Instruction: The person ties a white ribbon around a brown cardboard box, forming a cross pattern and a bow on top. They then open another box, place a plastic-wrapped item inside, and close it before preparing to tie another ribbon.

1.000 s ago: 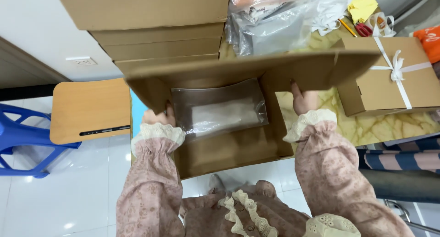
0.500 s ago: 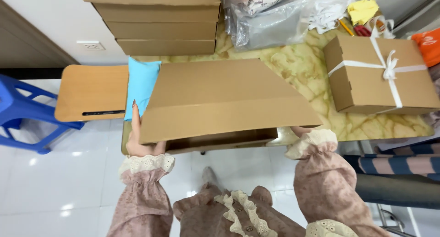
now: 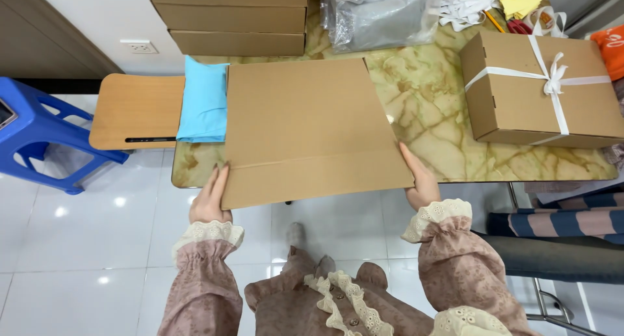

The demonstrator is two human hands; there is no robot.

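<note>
Now the closed cardboard box (image 3: 309, 131) lies flat on the marbled surface (image 3: 429, 102), its near edge overhanging; the left hand (image 3: 209, 199) and right hand (image 3: 419, 180) press flat against its near corners — fingers straight, not curled; a blue packet (image 3: 203, 101) sits just beside it.

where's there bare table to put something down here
One free patch: the marble table between the flat box and the ribboned box, running to the near edge. The far edge is crowded with stacked boxes and plastic bags. The blue packet fills the left end. Both hands press the flat box's sides.
</note>
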